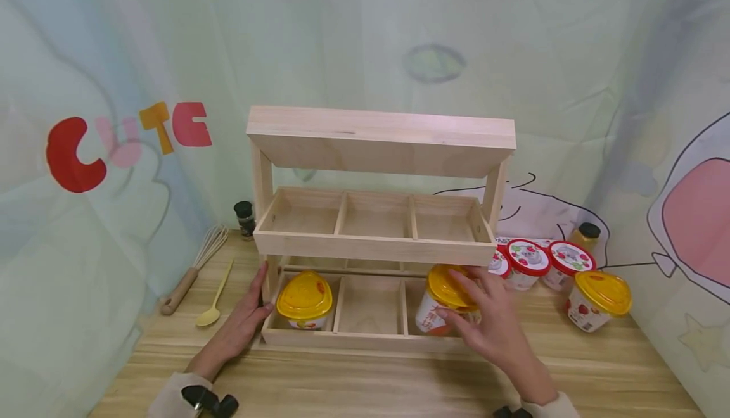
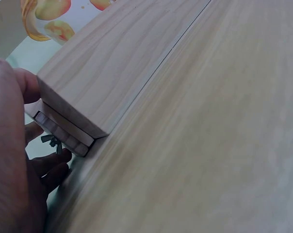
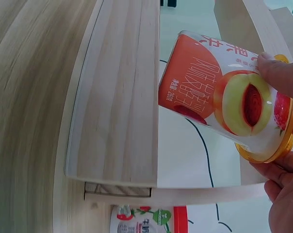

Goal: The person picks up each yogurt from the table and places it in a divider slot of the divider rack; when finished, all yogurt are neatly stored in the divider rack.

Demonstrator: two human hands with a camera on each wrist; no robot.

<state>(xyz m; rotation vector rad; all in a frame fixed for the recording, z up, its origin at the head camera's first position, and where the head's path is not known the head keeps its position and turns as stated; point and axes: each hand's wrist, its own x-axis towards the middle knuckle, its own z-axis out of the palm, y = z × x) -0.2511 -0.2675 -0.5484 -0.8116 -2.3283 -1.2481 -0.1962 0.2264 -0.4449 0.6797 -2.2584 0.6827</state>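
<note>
A two-tier wooden rack [image 1: 365, 248] stands on the table, each tier split into compartments. My left hand [image 1: 246, 320] grips the left end of the lower tray [image 1: 365, 341], thumb at its front corner and fingers along the outer side, near a wing nut in the left wrist view. My right hand [image 1: 485, 313] holds a fruit-printed cup [image 3: 224, 92] by its yellow lid [image 1: 447, 286], fingers around the lid's edge. In the head view the cup is tilted at the lower right compartment. Another yellow-lidded cup [image 1: 305, 301] sits in the lower left compartment.
Right of the rack are red-lidded cups [image 1: 527, 258], a yellow-lidded cup [image 1: 599, 297] and a black-capped jar [image 1: 585, 235]. On the left lie a whisk [image 1: 196, 269] and a yellow spoon [image 1: 215, 301], near a small black-capped bottle [image 1: 244, 218]. A printed curtain [image 1: 365, 38] hangs behind.
</note>
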